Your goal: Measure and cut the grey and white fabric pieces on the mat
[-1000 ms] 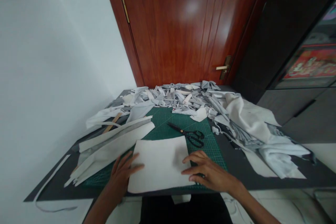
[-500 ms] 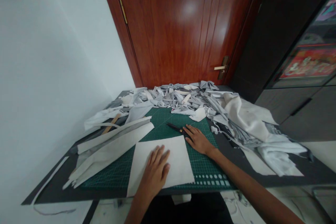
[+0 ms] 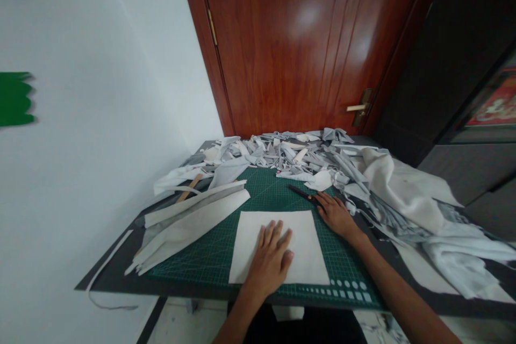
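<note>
A square piece of white cloth [image 3: 302, 247] lies flat on the green cutting mat [image 3: 266, 188], its edges roughly in line with the grid. My left hand [image 3: 271, 258] rests on top of the cloth, palm down with fingers spread, holding nothing. To the right, my right hand [image 3: 336, 215] lies over the handles of black scissors [image 3: 300, 192]. Their blades point away to the left on the mat, and the handles are mostly hidden under my fingers. Left of the cloth, long folded off-white cloth strips [image 3: 193, 228] lie slantwise across the mat.
A heap of grey and white fabric scraps [image 3: 278, 153] spreads along the back of the dark table [image 3: 108, 274]. Larger crumpled cloth [image 3: 407, 188] lies at the right. A wooden strip [image 3: 189, 188] sits among scraps at left. Behind stands a brown door [image 3: 290, 54].
The cloth has turned a little and shifted onto the mat; its near left corner no longer reaches the table edge. The scissors and my right hand have moved right. The view has swung left.
</note>
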A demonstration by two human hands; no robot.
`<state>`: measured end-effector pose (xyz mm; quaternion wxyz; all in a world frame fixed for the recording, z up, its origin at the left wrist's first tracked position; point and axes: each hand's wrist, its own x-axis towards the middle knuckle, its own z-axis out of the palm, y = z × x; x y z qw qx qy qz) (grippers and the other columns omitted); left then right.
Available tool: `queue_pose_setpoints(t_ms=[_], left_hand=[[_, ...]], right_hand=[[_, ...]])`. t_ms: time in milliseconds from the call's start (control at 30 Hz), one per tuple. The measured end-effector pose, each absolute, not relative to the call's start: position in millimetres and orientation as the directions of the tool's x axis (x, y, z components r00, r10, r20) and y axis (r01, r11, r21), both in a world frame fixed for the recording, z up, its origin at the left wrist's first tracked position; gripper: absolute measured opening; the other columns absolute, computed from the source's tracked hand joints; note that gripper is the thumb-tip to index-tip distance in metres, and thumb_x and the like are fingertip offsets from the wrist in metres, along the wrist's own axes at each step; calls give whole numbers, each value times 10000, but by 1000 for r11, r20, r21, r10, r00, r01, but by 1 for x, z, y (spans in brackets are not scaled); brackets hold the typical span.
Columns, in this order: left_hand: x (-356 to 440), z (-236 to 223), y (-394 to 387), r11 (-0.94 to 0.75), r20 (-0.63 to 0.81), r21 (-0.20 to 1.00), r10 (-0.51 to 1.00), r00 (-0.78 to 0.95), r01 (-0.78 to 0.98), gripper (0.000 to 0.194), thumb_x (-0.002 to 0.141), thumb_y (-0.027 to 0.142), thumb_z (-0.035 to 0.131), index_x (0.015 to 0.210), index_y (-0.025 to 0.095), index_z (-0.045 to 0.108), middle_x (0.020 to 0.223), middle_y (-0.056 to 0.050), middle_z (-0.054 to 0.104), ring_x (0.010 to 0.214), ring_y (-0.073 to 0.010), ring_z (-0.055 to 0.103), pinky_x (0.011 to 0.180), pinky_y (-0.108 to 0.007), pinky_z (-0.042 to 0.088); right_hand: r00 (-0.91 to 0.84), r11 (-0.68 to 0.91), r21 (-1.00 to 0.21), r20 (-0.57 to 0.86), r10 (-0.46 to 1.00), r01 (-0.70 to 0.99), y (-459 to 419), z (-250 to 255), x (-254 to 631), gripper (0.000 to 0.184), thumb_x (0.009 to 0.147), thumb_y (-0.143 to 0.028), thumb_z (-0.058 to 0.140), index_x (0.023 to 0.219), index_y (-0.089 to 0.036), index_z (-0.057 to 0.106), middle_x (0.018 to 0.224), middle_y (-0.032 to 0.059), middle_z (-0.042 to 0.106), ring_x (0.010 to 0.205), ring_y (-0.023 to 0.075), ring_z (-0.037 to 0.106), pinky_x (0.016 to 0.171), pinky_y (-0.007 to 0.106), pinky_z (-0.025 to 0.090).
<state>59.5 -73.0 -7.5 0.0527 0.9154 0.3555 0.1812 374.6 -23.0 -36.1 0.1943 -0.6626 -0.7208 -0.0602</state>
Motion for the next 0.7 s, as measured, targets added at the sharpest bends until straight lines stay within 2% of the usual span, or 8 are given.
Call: queue_pose_setpoints(t_ms=[100, 200, 300, 367, 400, 467, 567, 700], left_hand=[[77, -7, -62, -750, 285, 282, 661, 694, 599, 528, 1035, 307, 525, 1559, 269, 472, 1697, -84, 357, 1593, -311, 273, 1281, -626, 257], [58, 17, -24, -734, 316, 320, 679, 663, 599, 499, 1011, 260, 517, 1508, 228, 523, 1625, -102, 472, 1546, -278, 373, 1255, -552, 338], [-10, 66, 42, -518, 451, 307, 818, 357, 798, 388, 1010, 210, 411, 1326, 189, 634, 1398, -106, 659, 1343, -221, 578, 1189, -411, 422], [-66, 97, 89, -373, 483, 317, 855, 190, 872, 421, 982, 137, 304, 1242, 100, 633, 1291, -181, 679, 1264, -273, 602, 1160, -470, 421], [-92, 109, 109, -294, 468, 311, 875, 124, 904, 427, 975, 129, 284, 1221, 74, 629, 1268, -203, 676, 1246, -287, 602, 1137, -467, 428], [-132, 121, 135, -99, 307, 219, 951, 28, 971, 372, 956, 158, 342, 1154, 72, 644, 1179, -203, 700, 1174, -294, 633, 1037, -415, 482], [-160, 116, 144, -27, 195, 170, 981, -7, 985, 255, 891, 247, 506, 956, 79, 686, 872, -179, 713, 955, -345, 688, 867, -427, 520], [-165, 101, 135, -26, 175, 124, 985, 4, 992, 279, 921, 328, 521, 924, 112, 697, 749, -121, 685, 885, -330, 692, 825, -394, 494]], right_hand=[[51, 20, -175, 391, 919, 984, -22, -42, 383, 490, 1030, -226, 349, 1439, -133, 602, 1502, 177, 614, 1415, 318, 548, 1207, 570, 362], [85, 12, -208, 449, 889, 978, -22, -43, 390, 477, 1016, -235, 370, 1398, -89, 617, 1432, 208, 653, 1364, 344, 575, 1180, 564, 397], [69, 68, -243, 516, 853, 968, -25, -39, 389, 445, 1003, -252, 410, 1358, -92, 625, 1352, 206, 678, 1295, 350, 594, 1133, 529, 450], [80, 81, -262, 548, 832, 962, -27, -35, 382, 412, 992, -235, 422, 1327, -118, 632, 1288, 189, 690, 1234, 346, 609, 1094, 523, 468], [96, 73, -273, 559, 823, 959, -27, -32, 378, 399, 986, -217, 419, 1311, -134, 636, 1259, 180, 694, 1210, 346, 611, 1074, 527, 473], [131, 54, -294, 573, 809, 954, -28, -28, 369, 394, 970, -176, 407, 1290, -159, 637, 1222, 167, 696, 1187, 349, 607, 1041, 535, 473], [155, 49, -318, 584, 797, 947, -27, -23, 361, 406, 954, -140, 397, 1288, -173, 626, 1222, 162, 685, 1180, 347, 596, 1021, 530, 464], [194, 1, -336, 545, 816, 942, -28, -23, 359, 396, 935, -145, 423, 1278, -166, 620, 1208, 165, 678, 1134, 352, 595, 974, 524, 467]])
